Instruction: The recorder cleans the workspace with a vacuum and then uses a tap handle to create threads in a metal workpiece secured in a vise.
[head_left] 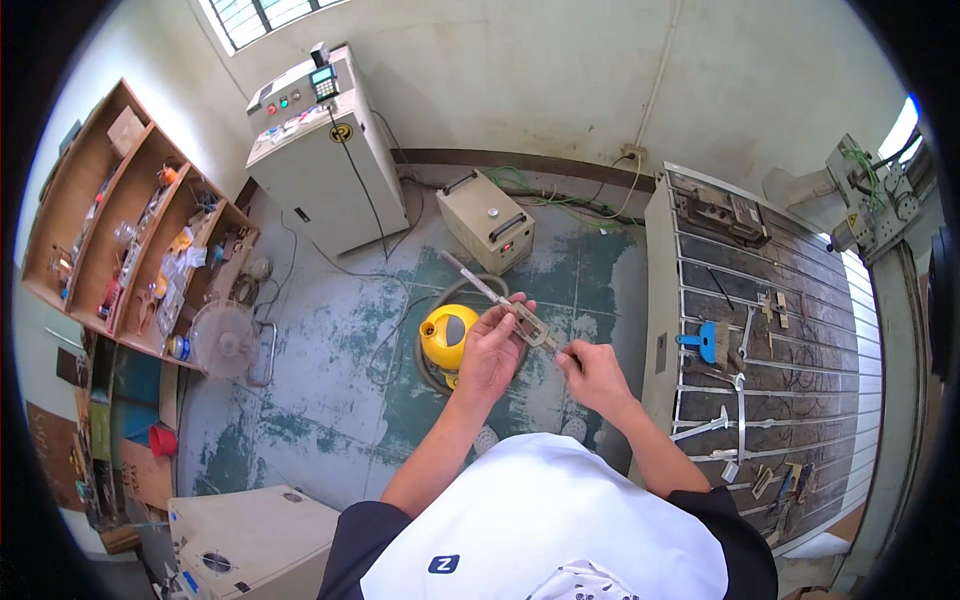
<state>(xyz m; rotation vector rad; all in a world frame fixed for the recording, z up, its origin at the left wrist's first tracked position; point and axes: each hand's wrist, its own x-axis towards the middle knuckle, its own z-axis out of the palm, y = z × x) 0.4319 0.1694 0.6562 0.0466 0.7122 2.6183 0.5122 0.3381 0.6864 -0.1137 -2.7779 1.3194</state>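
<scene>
My left hand [490, 350] holds a metal tool [532, 326], with its fingers closed around the middle. The tool has a slotted, frame-like body and a long pale rod that points up and away to the left. Its exact kind is unclear. At the near right end of the tool, my right hand [597, 378] is closed, thumb and forefinger pinched at a small tip. Below the hands, on the floor, stands a yellow vacuum cleaner [447, 335] with a grey hose curled around it.
A slotted machine bed [800, 345] on the right carries a blue-handled brush [708, 342], wrenches [741, 415] and clamps. Ahead stand a beige box [485, 225] and a control cabinet [325, 170]. Cables cross the floor. A wooden shelf [125, 215] and a clear fan-like disc [224, 338] are left.
</scene>
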